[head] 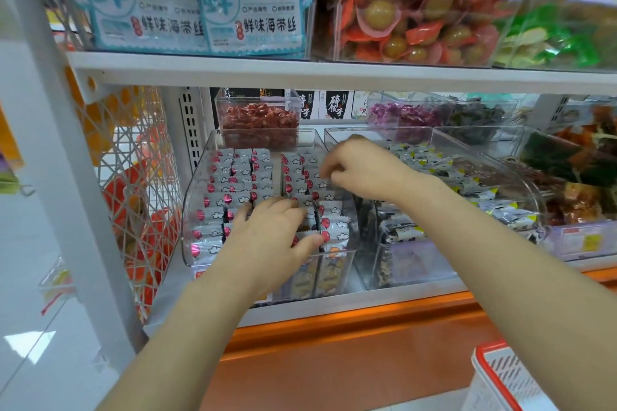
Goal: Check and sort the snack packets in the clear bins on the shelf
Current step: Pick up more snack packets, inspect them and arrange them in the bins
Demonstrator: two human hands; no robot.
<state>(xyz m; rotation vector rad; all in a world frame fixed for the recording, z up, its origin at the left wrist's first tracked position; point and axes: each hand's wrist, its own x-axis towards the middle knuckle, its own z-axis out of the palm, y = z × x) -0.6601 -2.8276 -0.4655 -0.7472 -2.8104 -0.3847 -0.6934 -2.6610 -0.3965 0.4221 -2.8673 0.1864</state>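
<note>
The snack packets (233, 180) stand in rows in the clear bin (192, 200) at the left end of the shelf (334, 305); we judge them light, crinkly and slippery, best pinched by the top seam; our left hand (273, 237) presses straight-fingered on the front rows; our right hand (360, 170) curls over the back rows; whether it pinches one we cannot tell, its underside being hidden.

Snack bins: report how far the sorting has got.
Done: the left column stands in neat rows. In hand: the left hand rests on the front packets while the right hand pinches at the right column. Left: the next bin holds jumbled packets.
</note>
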